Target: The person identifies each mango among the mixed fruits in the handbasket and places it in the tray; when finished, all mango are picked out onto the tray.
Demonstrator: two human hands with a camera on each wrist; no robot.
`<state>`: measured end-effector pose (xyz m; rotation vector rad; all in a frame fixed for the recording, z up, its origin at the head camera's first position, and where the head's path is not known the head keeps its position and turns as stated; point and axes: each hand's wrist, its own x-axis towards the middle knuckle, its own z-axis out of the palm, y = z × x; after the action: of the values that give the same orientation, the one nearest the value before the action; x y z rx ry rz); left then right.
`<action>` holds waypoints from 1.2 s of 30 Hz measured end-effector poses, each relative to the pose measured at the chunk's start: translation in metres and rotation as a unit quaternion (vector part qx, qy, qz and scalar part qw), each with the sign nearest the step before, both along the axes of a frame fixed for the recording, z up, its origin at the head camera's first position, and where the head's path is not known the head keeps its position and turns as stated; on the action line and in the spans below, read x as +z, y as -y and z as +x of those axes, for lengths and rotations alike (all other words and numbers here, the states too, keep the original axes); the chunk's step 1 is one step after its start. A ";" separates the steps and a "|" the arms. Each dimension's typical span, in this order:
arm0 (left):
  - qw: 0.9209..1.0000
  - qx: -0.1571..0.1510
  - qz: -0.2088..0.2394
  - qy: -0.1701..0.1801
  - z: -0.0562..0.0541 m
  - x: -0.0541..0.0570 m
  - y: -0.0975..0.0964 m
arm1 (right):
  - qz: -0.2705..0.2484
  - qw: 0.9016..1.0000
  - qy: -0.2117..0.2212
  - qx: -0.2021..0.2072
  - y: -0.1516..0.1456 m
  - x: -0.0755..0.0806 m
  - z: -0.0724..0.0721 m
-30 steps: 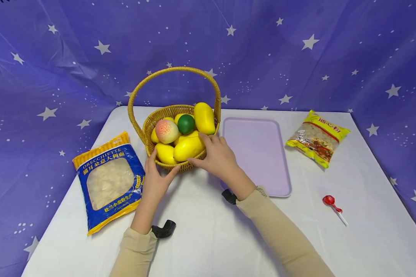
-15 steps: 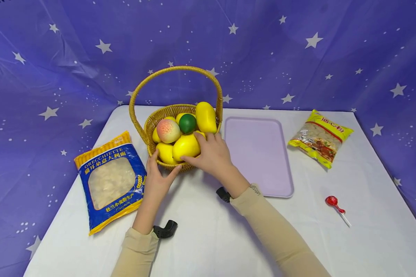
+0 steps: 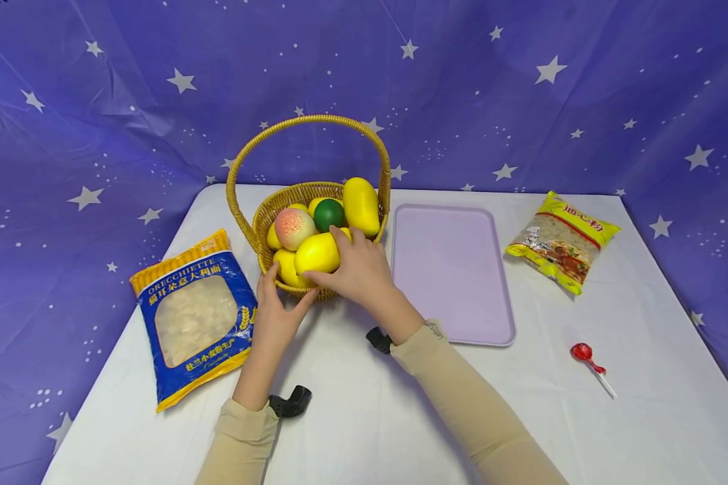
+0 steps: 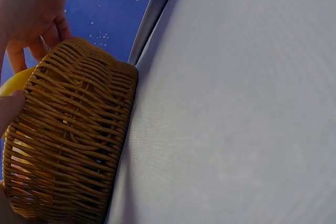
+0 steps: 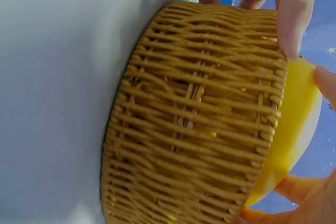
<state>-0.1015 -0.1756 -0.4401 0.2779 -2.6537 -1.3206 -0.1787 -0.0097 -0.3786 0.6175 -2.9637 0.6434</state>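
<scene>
A wicker basket with a tall handle holds several yellow mangoes, a pink-and-cream peach and a dark green round fruit. My right hand holds a mango at the basket's front, thumb on its near side and fingers over its right end. My left hand grips the basket's front left edge, fingers at its side and thumb at the front. Under the held mango another mango is partly covered. One more mango leans on the right rim.
A blue and yellow orecchiette bag lies left of the basket. To its right are a lilac tray, a yellow noodle packet and a red lollipop. A starry purple cloth hangs behind the white table.
My right hand has shifted left, moving and turning the front mango so that it covers more of the mango at the front left. My left hand has stayed at the basket edge.
</scene>
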 end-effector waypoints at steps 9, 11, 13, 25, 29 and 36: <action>1.000 0.000 -0.001 -0.003 -0.001 -0.002 -0.001 | -0.052 0.998 0.040 -0.009 0.008 -0.004 -0.001; 1.000 0.000 0.002 -0.005 -0.001 -0.002 -0.001 | -0.064 0.997 0.039 -0.008 0.007 -0.005 -0.001; 1.000 0.002 0.006 -0.010 -0.001 -0.003 -0.001 | -0.074 0.997 0.036 -0.006 0.005 -0.007 -0.001; 0.998 0.039 0.031 -0.023 -0.001 -0.005 0.001 | -0.120 0.992 0.025 0.011 -0.028 0.003 0.000; 0.998 0.042 0.035 -0.031 -0.001 -0.007 0.001 | -0.124 0.992 0.014 0.025 -0.054 0.007 -0.001; 0.998 0.045 0.028 -0.035 -0.002 -0.009 0.001 | -0.100 0.994 -0.026 0.029 -0.108 0.009 -0.011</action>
<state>-0.1035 -0.1767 -0.4494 0.3474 -2.5195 -1.3531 -0.1894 0.0985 -0.3696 0.6935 -2.7945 0.9005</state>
